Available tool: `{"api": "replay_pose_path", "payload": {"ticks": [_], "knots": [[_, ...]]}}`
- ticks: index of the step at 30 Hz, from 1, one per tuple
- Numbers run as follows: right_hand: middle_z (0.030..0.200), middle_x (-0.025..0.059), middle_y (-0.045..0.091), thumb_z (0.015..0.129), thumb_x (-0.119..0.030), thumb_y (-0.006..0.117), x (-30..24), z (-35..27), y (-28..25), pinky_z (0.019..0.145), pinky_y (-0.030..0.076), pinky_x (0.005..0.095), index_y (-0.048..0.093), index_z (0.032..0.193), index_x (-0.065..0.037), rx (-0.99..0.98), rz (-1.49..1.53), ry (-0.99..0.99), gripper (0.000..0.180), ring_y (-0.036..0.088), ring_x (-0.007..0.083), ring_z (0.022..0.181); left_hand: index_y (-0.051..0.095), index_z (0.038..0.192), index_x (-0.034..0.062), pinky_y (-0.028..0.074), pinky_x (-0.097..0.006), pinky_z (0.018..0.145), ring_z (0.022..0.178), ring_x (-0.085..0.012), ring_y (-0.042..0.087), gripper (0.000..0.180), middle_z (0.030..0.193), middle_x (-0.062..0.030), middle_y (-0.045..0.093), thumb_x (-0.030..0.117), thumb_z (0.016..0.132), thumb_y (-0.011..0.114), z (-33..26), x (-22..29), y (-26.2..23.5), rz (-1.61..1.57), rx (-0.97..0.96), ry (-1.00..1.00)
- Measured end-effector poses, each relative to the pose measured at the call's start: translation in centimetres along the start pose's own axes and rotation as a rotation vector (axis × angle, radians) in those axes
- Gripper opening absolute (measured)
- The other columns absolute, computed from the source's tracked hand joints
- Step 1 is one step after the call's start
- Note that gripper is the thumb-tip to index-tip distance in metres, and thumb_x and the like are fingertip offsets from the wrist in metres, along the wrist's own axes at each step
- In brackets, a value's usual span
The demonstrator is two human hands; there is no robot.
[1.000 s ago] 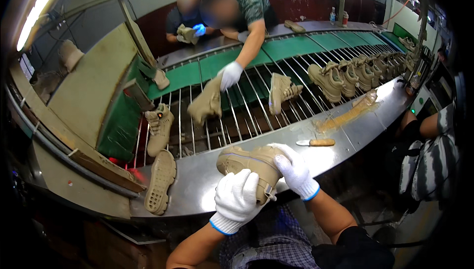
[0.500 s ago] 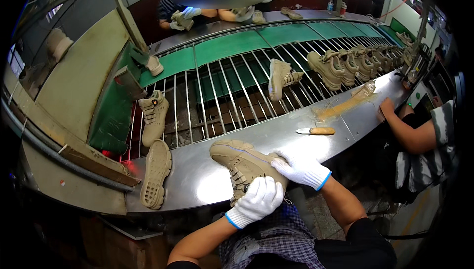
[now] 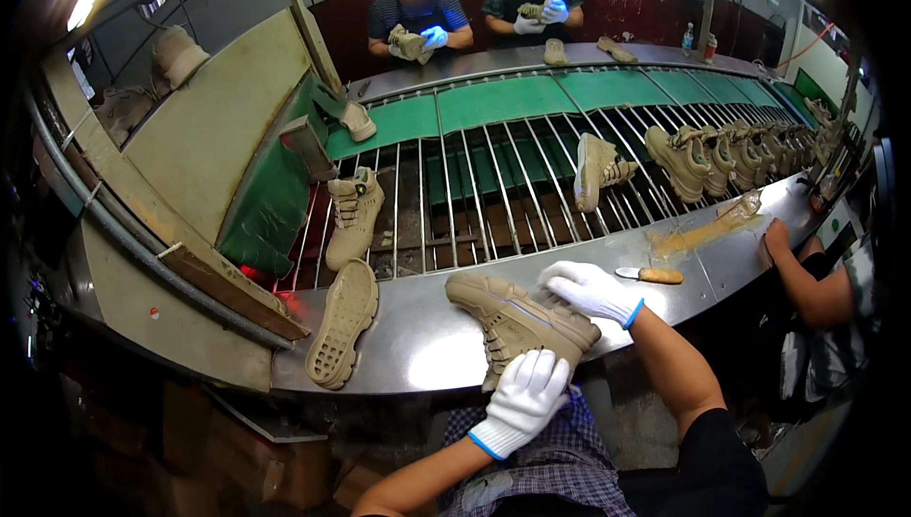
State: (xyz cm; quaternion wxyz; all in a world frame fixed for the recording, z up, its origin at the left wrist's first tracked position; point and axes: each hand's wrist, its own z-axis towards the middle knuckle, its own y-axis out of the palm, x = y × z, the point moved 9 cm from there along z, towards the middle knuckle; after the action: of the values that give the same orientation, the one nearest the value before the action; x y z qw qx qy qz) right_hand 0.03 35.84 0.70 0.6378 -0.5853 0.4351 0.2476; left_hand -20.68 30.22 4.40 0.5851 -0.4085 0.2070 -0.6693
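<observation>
Right hand (image 3: 590,291), in a white glove with a blue cuff, lies curled over the ankle collar of a tan boot (image 3: 520,321), fingers closed on its upper edge; left hand (image 3: 523,396), gloved alike, is cupped with fingers together against the near side of the same boot, just below its heel. The boot lies tipped on its side on the steel counter (image 3: 418,341), toe pointing away from the left hand, laces facing the person. To handle it well, the judgement is that the upper hand should steady the collar while the lower one bears the weight from beneath, so that the boot turns without sliding over the polished steel. Left of the boot, a loose tan outsole (image 3: 342,323) lies tread-up, half over the counter's edge. Beyond the boot, a rack of metal rods (image 3: 455,194) carries another boot (image 3: 354,216), a boot on its side (image 3: 596,168), and, further right, a row of boots (image 3: 721,156). Right of the boot, a wooden-handled knife (image 3: 650,275) rests on the counter, near a co-worker's bare forearm (image 3: 807,280). Far beyond the boot, two seated people in blue gloves (image 3: 434,37) hold footwear of their own.
</observation>
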Motion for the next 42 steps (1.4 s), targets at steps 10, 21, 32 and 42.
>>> {"api": "replay_pose_path", "payload": {"ticks": [10, 21, 32, 42], "knots": [[0.118, 0.0164, 0.066, 0.094, -0.026, 0.064, 10.5, -11.7, -13.2, 0.094, 0.055, 0.053, 0.068, 0.125, -0.016, 0.308, -1.01, 0.355, 0.032, 0.066, 0.0412, 0.109, 0.056, 0.146, 0.0138, 0.043, -0.052, 0.113, 0.131, -0.0409, 0.056, 0.08, 0.137, -0.0142, 0.064, 0.049, 0.08, 0.084, 8.1, -13.5, -2.3, 0.022, -0.36, -0.066], [0.117, 0.0247, 0.073, 0.099, -0.044, 0.065, 1.9, -12.3, -7.1, 0.096, 0.055, 0.0477, 0.062, 0.137, -0.008, 0.187, -0.446, 0.302, 0.052, 0.071, 0.0418, 0.111, 0.053, 0.147, 0.0145, 0.056, -0.051, 0.094, 0.11, -0.0375, 0.066, 0.082, 0.118, -0.0171, 0.063, 0.067, 0.087, 0.071, 6.2, -11.8, -1.1, 0.147, -0.451, -0.431], [0.075, 0.0219, 0.072, 0.103, -0.032, 0.056, -9.6, -5.2, 0.8, 0.064, 0.061, 0.0502, 0.061, 0.1, 0.0, -0.022, -0.74, -0.068, 0.033, 0.073, 0.0399, 0.067, 0.054, 0.146, 0.0095, 0.055, -0.047, 0.102, 0.12, -0.0392, 0.069, 0.075, 0.137, -0.0185, 0.068, 0.055, 0.09, 0.073, 6.0, -13.6, 0.6, -0.007, -0.505, -0.571], [0.081, 0.022, 0.074, 0.105, -0.045, 0.054, -5.7, -5.4, -2.4, 0.07, 0.06, 0.0513, 0.063, 0.107, -0.003, 0.028, -0.766, -0.032, 0.043, 0.075, 0.0408, 0.076, 0.047, 0.151, 0.0038, 0.059, -0.048, 0.092, 0.112, -0.0387, 0.072, 0.074, 0.139, -0.0187, 0.063, 0.053, 0.098, 0.066, 5.6, -11.5, 0.5, 0.119, -0.52, -0.355]]}}
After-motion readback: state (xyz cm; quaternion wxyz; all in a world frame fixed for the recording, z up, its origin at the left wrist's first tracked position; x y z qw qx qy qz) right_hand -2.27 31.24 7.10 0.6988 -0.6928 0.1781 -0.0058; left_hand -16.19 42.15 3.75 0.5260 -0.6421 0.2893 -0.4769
